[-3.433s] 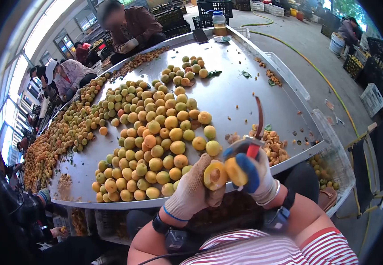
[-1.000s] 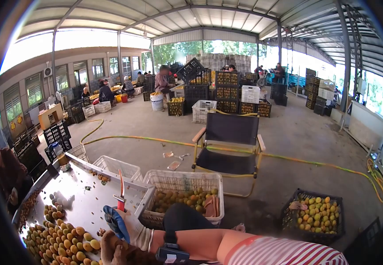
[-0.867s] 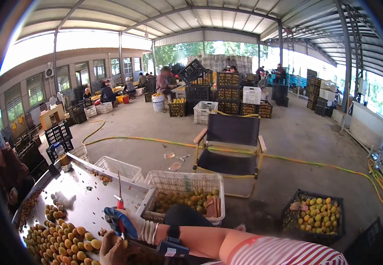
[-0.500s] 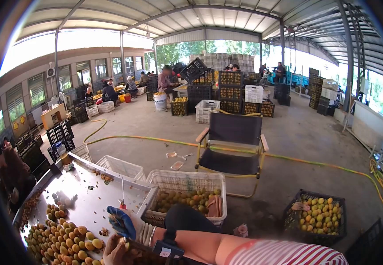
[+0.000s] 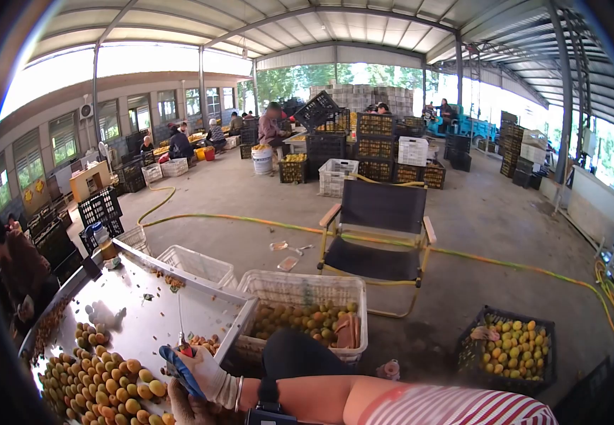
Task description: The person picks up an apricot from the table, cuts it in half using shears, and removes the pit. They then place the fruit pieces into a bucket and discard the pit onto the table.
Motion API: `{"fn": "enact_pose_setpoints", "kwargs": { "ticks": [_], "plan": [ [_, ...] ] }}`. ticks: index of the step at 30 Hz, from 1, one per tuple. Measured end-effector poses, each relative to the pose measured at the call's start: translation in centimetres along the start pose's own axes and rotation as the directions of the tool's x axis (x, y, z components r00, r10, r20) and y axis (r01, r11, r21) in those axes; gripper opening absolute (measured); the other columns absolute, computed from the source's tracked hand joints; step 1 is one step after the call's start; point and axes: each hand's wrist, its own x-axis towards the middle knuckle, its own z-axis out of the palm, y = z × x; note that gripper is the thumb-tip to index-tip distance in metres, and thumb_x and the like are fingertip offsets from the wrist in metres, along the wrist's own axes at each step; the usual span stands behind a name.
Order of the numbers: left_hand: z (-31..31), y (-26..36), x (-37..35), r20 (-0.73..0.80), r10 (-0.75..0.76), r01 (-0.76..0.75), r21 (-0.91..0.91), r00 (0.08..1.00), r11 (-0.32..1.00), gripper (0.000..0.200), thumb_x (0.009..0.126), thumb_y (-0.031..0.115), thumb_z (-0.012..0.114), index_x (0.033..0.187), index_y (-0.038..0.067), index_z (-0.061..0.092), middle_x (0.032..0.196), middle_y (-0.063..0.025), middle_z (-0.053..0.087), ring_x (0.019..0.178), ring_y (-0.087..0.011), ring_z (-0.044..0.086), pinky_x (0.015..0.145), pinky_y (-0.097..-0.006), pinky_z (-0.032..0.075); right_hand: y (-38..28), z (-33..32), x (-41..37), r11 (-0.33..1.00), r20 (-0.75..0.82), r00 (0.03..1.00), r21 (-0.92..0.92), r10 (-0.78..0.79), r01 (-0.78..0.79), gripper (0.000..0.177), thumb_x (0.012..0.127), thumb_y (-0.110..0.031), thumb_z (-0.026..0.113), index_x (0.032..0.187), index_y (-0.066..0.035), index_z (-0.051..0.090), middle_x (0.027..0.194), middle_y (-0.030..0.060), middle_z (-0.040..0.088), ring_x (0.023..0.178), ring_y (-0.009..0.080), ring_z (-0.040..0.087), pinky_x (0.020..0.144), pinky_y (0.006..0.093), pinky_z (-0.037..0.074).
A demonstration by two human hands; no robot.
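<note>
Our right hand (image 5: 200, 370) wraps its grip round the red-handled knife (image 5: 187, 350), likely light and stiff, best held by its handle. We cannot tell what our left hand (image 5: 185, 405) grips. Beside it, apricots (image 5: 98, 382) heap on the counter (image 5: 207, 304), probably bruisable, best cupped gently.

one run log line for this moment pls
right hand: gloved, holding red-handled knife, blade over metal table | left hand: gloved, beside right hand, grip unclear | fruit pile: on table
</note>
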Motion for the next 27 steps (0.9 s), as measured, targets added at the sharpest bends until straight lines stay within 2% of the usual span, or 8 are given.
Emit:
{"fn": "enact_pose_setpoints", "kwargs": {
  "ticks": [3, 5, 10, 17, 20, 23, 24, 27],
  "plan": [
    [-0.2, -1.0, 0.3, 0.011, 0.073, -0.072, -0.062, 0.997, 0.995, 0.052, 0.101, 0.001, 0.042, 0.152, 0.003, 0.030, 0.132, -0.0133, 0.052, 0.103, -0.0203, 0.051, 0.088, -0.0300, 0.046, -1.1, 0.8, 0.1, 0.997, -0.123, 0.992, -0.066, 0.017, -0.025, 0.031, 0.098, -0.030, 0.061, 0.076, -0.009, 0.063, 0.064, -0.0023, 0.056, 0.052, 0.0074, 0.048, 0.046, 0.0245, 0.037],
    [-0.3, -1.8, 0.6, -0.008, 0.155, -0.155, -0.095, 0.988, 0.983, 0.054, 0.099, -0.002, 0.040, 0.152, 0.003, 0.030, 0.127, -0.0113, 0.054, 0.094, -0.0190, 0.051, 0.082, -0.0284, 0.046, -1.8, 0.2, 0.2, 0.973, -0.005, 0.984, 0.150, 0.178, -0.175, 0.027, 0.100, -0.026, 0.056, 0.088, -0.005, 0.068, 0.075, 0.0014, 0.066, 0.061, 0.0104, 0.061, 0.052, 0.0237, 0.048],
    [-0.4, -2.8, 1.5, -0.112, 0.137, -0.164, -0.281, 0.984, 0.946, 0.049, 0.097, -0.003, 0.039, 0.145, 0.004, 0.039, 0.098, -0.0010, 0.051, 0.074, -0.0093, 0.042, 0.062, -0.0227, 0.039, -1.0, 1.2, 1.9, 0.845, 0.032, 0.962, 0.470, 0.272, -0.255, 0.030, 0.102, -0.033, 0.050, 0.075, -0.021, 0.045, 0.065, -0.0050, 0.041, 0.054, 0.0091, 0.039, 0.048, 0.0222, 0.034],
    [-2.3, -3.8, 2.2, -0.199, 0.191, -0.210, -0.081, 0.961, 0.974, 0.037, 0.100, 0.000, 0.040, 0.136, 0.006, 0.046, 0.089, 0.0004, 0.049, 0.068, -0.0093, 0.040, 0.059, -0.0234, 0.038, -0.3, 2.8, 3.1, 0.776, 0.096, 0.937, 0.537, 0.335, -0.332, 0.033, 0.101, -0.038, 0.053, 0.075, -0.019, 0.046, 0.065, -0.0037, 0.043, 0.052, 0.0091, 0.036, 0.046, 0.0249, 0.028],
    [-3.4, -3.7, 2.3, -0.283, 0.135, -0.191, -0.179, 0.950, 0.965, 0.027, 0.107, 0.021, 0.048, 0.129, 0.006, 0.052, 0.087, 0.0004, 0.056, 0.066, -0.0076, 0.047, 0.056, -0.0232, 0.041, 0.6, 3.4, 4.1, 0.768, 0.109, 0.934, 0.542, 0.340, -0.342, 0.033, 0.102, -0.037, 0.052, 0.076, -0.018, 0.045, 0.065, -0.0035, 0.042, 0.052, 0.0095, 0.035, 0.048, 0.0244, 0.029],
    [-4.5, -2.6, 2.5, -0.262, 0.040, -0.114, -0.275, 0.964, 0.955, 0.025, 0.106, 0.021, 0.051, 0.124, 0.005, 0.059, 0.092, -0.0018, 0.061, 0.067, -0.0077, 0.051, 0.057, -0.0221, 0.042, 1.8, 3.3, 5.5, 0.759, 0.127, 0.939, 0.559, 0.321, -0.335, 0.030, 0.103, -0.037, 0.051, 0.079, -0.018, 0.046, 0.067, -0.0035, 0.042, 0.052, 0.0100, 0.035, 0.049, 0.0245, 0.030],
    [-4.9, -2.2, 2.6, -0.286, -0.064, -0.018, -0.276, 0.956, 0.961, 0.022, 0.104, 0.013, 0.053, 0.121, 0.003, 0.063, 0.102, -0.0045, 0.065, 0.076, -0.0102, 0.058, 0.065, -0.0224, 0.048, 1.6, 3.2, 5.8, 0.765, 0.139, 0.940, 0.549, 0.312, -0.335, 0.029, 0.103, -0.037, 0.049, 0.082, -0.018, 0.047, 0.069, -0.0035, 0.043, 0.053, 0.0102, 0.035, 0.049, 0.0247, 0.030],
    [-5.8, -2.6, 3.4, -0.326, -0.040, -0.048, -0.258, 0.944, 0.965, 0.024, 0.101, 0.003, 0.052, 0.123, -0.001, 0.063, 0.113, -0.0064, 0.066, 0.092, -0.0136, 0.063, 0.079, -0.0240, 0.051, 0.6, 3.2, 5.3, 0.784, 0.086, 0.938, 0.527, 0.335, -0.328, 0.028, 0.104, -0.037, 0.047, 0.083, -0.019, 0.048, 0.069, -0.0038, 0.042, 0.053, 0.0105, 0.035, 0.048, 0.0254, 0.031]
  ]
}}
